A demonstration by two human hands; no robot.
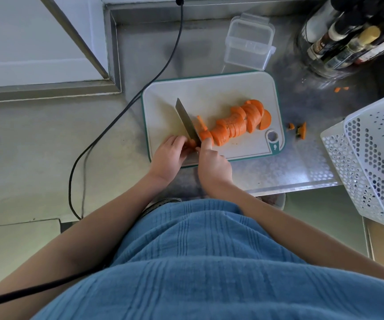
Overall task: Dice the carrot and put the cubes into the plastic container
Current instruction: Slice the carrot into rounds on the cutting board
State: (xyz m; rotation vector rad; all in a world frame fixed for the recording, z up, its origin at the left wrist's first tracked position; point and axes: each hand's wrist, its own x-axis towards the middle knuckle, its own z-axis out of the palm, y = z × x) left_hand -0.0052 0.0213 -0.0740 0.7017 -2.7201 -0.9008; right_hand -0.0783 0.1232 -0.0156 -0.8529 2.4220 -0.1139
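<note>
Both hands work at the board's (209,88) near edge: my left (168,158) pinches the carrot (192,143), right (213,166) grips the knife (186,120).

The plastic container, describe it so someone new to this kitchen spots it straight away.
Find the white cutting board on the steel counter. Just beyond its far right corner sits the plastic container. It is the only clear, empty box there, unlike the perforated white baskets.

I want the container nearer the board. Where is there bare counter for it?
Bare counter lies left of the plastic container, between cutting board and black cable. Right of the board is crowded: carrot scraps, white basket.
</note>
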